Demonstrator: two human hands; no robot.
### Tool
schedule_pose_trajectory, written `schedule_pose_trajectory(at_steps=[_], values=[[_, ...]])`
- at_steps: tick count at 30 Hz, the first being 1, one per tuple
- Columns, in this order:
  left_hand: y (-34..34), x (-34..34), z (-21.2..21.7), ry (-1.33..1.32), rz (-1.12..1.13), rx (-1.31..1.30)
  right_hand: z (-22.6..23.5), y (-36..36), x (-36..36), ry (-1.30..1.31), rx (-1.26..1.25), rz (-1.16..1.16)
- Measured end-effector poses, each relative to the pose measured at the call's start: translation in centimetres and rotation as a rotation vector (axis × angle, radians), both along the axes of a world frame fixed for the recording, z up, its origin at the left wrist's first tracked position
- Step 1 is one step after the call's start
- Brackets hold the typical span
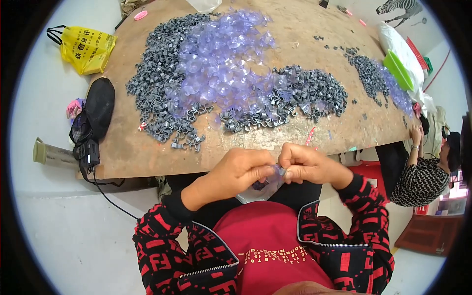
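Here, both hands (275,169) pinch one suction cup (279,170).

A small clear suction cup (278,170) with a bluish-violet tint sits pinched between the fingertips of the left hand (241,169) and the right hand (307,164) — held just off the near edge of the table, above the lap. Most of it is hidden by the fingers — only a glimpse of its rim shows.
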State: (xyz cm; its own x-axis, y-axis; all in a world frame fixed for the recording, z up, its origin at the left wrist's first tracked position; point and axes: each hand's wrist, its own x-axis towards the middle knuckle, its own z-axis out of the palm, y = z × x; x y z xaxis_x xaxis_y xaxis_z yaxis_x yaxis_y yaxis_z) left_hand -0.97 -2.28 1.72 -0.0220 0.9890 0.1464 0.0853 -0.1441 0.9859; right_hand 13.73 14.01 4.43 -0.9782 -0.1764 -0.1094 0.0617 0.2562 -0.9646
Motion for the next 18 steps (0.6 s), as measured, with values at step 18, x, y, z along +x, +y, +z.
schedule_pose_trajectory(at_steps=[18], values=[[0.4,1.1,-0.5,0.611,0.476,0.513,-4.3,-2.8,-0.6,0.134,-0.882,-0.305]])
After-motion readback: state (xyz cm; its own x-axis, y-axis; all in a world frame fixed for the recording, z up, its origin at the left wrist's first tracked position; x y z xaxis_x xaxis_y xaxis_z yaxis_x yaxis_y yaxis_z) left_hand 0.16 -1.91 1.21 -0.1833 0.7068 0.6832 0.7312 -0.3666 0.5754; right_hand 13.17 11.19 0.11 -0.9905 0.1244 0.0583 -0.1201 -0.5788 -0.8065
